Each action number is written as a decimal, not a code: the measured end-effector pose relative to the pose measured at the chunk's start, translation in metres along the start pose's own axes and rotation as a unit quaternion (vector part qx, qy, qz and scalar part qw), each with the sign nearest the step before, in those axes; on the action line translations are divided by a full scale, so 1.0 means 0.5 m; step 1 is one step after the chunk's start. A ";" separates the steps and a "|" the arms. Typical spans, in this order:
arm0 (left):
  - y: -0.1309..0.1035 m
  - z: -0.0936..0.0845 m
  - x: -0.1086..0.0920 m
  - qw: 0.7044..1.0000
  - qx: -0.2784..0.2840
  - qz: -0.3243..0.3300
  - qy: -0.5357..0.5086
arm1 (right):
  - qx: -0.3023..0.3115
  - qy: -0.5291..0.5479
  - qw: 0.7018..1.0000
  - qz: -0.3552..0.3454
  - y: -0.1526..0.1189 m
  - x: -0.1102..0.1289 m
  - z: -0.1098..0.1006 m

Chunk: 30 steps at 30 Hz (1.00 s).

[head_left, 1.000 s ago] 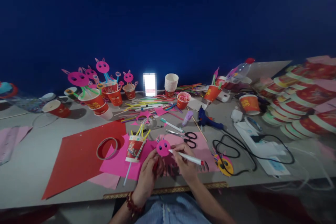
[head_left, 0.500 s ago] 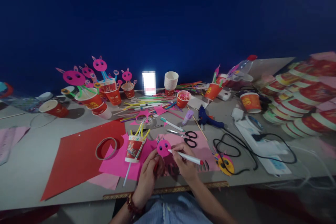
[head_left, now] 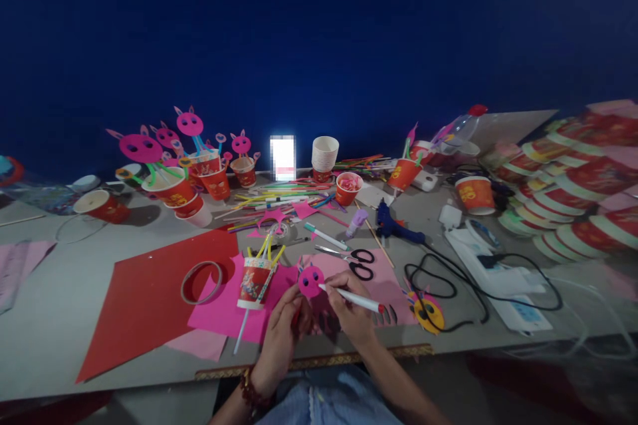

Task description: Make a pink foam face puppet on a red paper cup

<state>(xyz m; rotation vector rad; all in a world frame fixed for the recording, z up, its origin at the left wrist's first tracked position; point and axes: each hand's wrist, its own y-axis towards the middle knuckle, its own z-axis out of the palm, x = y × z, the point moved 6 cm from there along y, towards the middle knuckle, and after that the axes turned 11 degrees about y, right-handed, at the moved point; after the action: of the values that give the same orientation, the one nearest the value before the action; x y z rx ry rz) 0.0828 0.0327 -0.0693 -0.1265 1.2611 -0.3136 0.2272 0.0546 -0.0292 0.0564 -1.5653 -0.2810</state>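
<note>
Already the pink face (head_left: 310, 281) has eyes and ears, mouth unclear; left hand (head_left: 282, 320) pinches it, right hand (head_left: 355, 319) grips marker (head_left: 363, 301).

Right now we can't tell whether the marker (head_left: 361, 300)'s tip meets the pink face (head_left: 310, 281); it's too small. Inside the left hand (head_left: 284, 320), we catch some red, mostly hidden by fingers. Far middle, a bright panel (head_left: 283, 158) is all blocky pixels to us! On the right, stacked cups (head_left: 581, 180) run out of view; on the left, pale pink paper (head_left: 37, 255) gets cut off.
</note>
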 end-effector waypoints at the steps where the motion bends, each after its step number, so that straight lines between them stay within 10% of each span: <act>1: 0.000 0.001 -0.001 1.000 0.001 -0.001 0.000 | 0.001 0.000 1.000 0.000 0.000 0.000 0.000; 30: 0.000 -0.003 0.000 1.000 -0.006 0.004 0.005 | -0.025 0.011 1.000 -0.014 -0.001 0.009 -0.008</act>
<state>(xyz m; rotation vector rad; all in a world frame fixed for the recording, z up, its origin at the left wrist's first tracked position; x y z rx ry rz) 0.0816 0.0329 -0.0695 -0.1298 1.2728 -0.3004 0.2310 0.0526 -0.0248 0.0431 -1.5360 -0.3402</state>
